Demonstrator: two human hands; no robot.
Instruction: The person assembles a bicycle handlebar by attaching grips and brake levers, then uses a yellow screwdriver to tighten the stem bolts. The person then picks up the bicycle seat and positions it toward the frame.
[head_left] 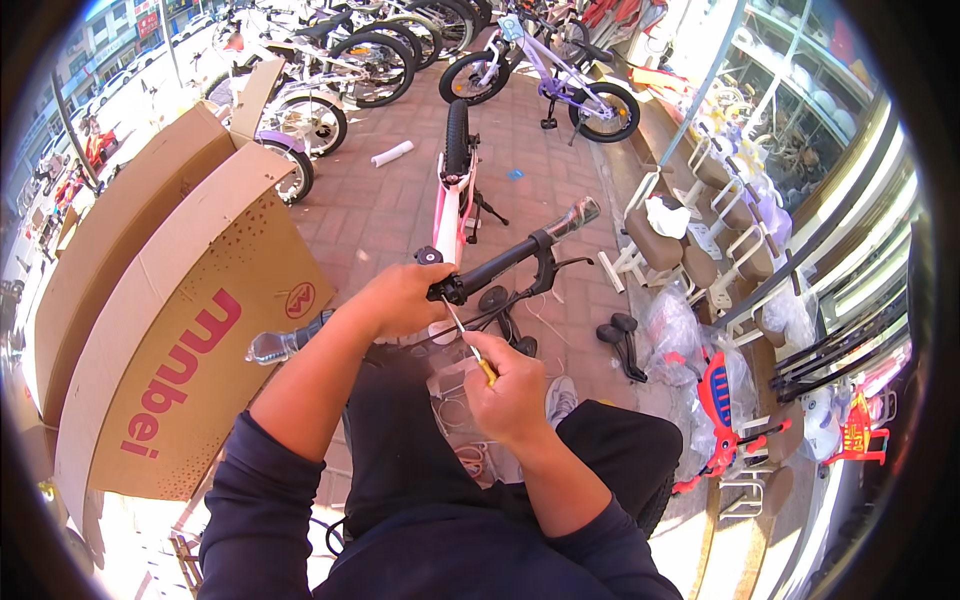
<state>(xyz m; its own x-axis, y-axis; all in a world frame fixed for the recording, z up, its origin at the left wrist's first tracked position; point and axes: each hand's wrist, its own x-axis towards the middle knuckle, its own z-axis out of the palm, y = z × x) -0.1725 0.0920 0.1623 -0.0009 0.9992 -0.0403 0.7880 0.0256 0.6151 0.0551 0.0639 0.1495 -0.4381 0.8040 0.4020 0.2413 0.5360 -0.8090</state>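
My left hand [405, 300] is closed around the middle of a bicycle's black handlebar [505, 265], by the clamp. In my right hand [508, 395] is a screwdriver [487, 370] with a yellow handle and a thin metal shaft. Its tip reaches up to the clamp beside my left fingers; the exact contact is too small to tell. Clear plastic wraps the right grip [574, 219], and a brake lever [570, 265] sits below it. The left grip [280, 346], also wrapped, sticks out past my left forearm. Beyond my hands stand the white and pink frame [450, 215] and a black-tyred wheel [457, 140].
A large cardboard box [190, 330] stands on the left. Several bicycles line the far side, among them a lilac one [560, 85]. At right are pedals [622, 345], plastic wrapping [672, 330], a red and blue toy-like vehicle [718, 400] and brown seats [655, 235]. A white roll [392, 153] lies on the paving.
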